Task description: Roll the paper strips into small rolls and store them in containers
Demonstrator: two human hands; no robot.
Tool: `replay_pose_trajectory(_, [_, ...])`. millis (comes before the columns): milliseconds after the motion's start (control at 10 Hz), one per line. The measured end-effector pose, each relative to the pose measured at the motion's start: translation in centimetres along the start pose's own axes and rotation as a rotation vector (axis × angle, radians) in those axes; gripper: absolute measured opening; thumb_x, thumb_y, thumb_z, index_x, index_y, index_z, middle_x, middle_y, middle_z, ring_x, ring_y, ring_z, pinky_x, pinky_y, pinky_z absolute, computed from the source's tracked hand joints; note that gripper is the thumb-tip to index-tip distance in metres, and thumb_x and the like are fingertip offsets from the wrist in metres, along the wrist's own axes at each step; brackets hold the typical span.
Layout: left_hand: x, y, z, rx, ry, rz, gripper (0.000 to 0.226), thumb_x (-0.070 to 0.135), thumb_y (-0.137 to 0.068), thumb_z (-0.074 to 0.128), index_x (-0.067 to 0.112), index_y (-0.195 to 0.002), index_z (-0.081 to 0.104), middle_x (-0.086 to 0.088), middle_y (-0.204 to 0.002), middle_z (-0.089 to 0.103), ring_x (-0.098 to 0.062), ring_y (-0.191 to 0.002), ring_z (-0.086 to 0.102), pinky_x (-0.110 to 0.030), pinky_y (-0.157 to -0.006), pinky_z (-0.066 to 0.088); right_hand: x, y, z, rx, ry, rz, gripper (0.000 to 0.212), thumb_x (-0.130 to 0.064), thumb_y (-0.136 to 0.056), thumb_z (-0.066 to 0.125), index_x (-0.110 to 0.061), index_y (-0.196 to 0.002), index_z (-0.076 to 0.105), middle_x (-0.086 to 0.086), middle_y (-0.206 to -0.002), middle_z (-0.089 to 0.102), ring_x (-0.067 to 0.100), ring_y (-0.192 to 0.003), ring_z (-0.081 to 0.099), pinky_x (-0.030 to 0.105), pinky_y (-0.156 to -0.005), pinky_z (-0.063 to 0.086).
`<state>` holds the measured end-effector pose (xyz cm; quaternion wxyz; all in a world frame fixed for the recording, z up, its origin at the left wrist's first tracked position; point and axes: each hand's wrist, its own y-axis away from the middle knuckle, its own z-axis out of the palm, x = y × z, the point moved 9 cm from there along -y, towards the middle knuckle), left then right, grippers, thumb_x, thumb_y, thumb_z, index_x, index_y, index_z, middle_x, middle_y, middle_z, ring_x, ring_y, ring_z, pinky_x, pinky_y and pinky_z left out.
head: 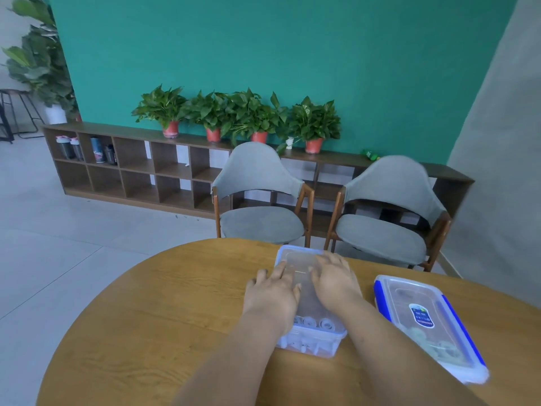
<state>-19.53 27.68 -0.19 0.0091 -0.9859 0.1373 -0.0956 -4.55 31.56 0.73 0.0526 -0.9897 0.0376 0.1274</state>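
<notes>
lying across the round wooden counter (164, 312), two bare forearms reach away from the viewer to a clear rectangular plastic container (310, 344) with a pale blue rim, set lengthwise near the counter's middle. small white paper rolls (316, 323) show through the lid at its near end, packed side by side inside the container. the translucent lid (303, 259) sits on top of the container. the left hand (272, 291) rests flat on the lid's left side, fingers straight and slightly spread, gripping nothing; its thumb lies out past the left edge. the right hand (335, 281) rests flat on the lid's right side in the same manner, fingers extended toward the far end, gripping nothing. just beside this container, to the right and apart from it, lies a second clear lidded container with dark blue clasps (424, 320) and a label on its lid; rolls show blurred inside. beyond the counter stand two grey upholstered chairs with wooden legs (260, 200). behind them runs a low brown wooden cubby shelf (131, 168), carrying four green potted plants in red pots (248, 115) against a teal wall (263, 48).
</notes>
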Motion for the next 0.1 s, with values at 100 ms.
replay_pose_trajectory(100, [0.33,0.07,-0.74,0.039,-0.052,0.001,0.051,0.041,-0.112,0.022,0.024,-0.160,0.031,0.006,-0.170,0.020,-0.029,-0.145,0.028,-0.042,-0.111,0.034,0.66,3.14,-0.88,0.009,0.013,-0.034,0.053,-0.043,-0.111,0.033,-0.026,-0.161,0.033,-0.003,-0.170,0.024,0.021,-0.157,0.017,0.040,-0.125,0.024])
